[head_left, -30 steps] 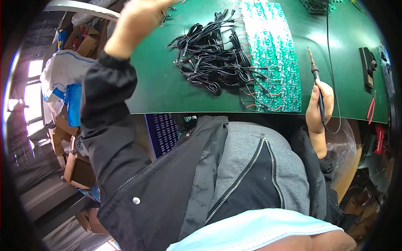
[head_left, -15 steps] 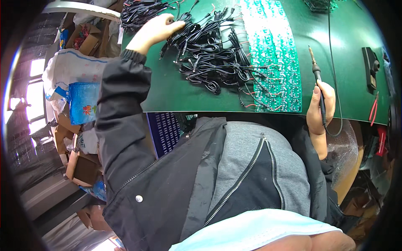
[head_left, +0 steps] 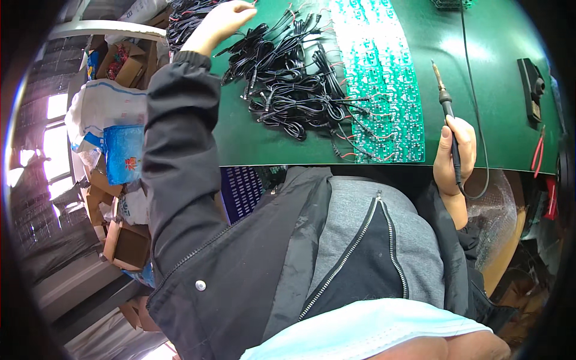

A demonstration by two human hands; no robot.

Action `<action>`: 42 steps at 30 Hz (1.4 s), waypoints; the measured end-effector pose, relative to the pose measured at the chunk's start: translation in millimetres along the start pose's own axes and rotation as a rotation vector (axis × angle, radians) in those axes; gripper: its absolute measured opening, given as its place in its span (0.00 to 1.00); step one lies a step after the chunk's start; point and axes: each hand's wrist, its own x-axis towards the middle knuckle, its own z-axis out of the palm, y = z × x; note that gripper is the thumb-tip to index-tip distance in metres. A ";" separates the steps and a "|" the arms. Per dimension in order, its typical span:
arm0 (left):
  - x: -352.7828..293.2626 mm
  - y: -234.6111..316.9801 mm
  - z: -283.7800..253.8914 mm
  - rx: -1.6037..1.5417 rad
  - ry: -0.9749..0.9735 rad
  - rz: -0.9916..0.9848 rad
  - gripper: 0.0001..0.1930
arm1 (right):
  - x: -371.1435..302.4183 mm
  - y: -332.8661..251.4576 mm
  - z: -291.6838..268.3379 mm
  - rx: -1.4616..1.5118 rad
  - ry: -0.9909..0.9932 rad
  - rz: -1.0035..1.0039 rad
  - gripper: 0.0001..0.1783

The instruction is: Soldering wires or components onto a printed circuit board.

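Note:
My left hand (head_left: 223, 25) is over the far left of the bench, its thumb and fingers drawn together beside a red wire tip. Whatever they pinch is too small to make out. Below and right of it lies a heap of coiled black cables (head_left: 300, 90) with small plugs. Another bundle of black cables (head_left: 183, 27) is partly hidden behind that hand. My right hand (head_left: 454, 153) grips a soldering iron (head_left: 449, 111), tip pointing up and away. Between the hands lies a panel of green circuit boards (head_left: 390, 90), with red-ended cable leads along its left and near parts.
The green bench (head_left: 270, 153) ends just in front of my body. At the right are a black stand-like block (head_left: 531, 90) and red-handled pliers (head_left: 538, 153). The iron's cord loops beside my right hand. Cardboard boxes (head_left: 127, 246) and sacks stand left; a purple crate (head_left: 240, 192) sits below.
My left hand has moved off the middle cable heap, up and slightly left, and its fingers have drawn together. My right hand still holds the soldering iron. The whole view has shifted slightly.

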 end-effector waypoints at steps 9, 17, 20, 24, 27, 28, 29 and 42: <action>68.7 46.7 72.3 0.221 0.033 0.164 0.18 | 0.8 -0.6 -1.8 0.004 0.013 -0.005 0.11; 50.6 36.0 37.6 0.203 0.093 0.284 0.14 | -0.9 -0.8 -4.8 0.052 0.007 -0.024 0.14; 57.7 54.6 51.2 0.231 -0.095 0.210 0.13 | -1.5 1.3 -5.1 0.031 0.006 -0.022 0.14; 51.0 58.6 41.2 0.195 -0.130 0.113 0.16 | -3.0 1.2 -2.2 0.034 0.034 -0.005 0.13; 36.1 33.0 27.9 -0.410 0.022 -0.011 0.14 | -3.1 0.4 -2.7 0.053 0.040 -0.004 0.13; 28.3 32.5 21.1 -0.679 0.047 -0.116 0.12 | -3.5 1.5 -3.1 0.048 0.039 -0.009 0.13; 22.0 31.9 11.4 -0.947 0.073 -0.224 0.11 | -3.7 2.4 -3.4 0.044 0.036 -0.015 0.13; 11.5 43.4 -23.1 -0.112 -0.007 0.034 0.15 | -1.5 1.5 1.9 0.044 0.032 -0.023 0.11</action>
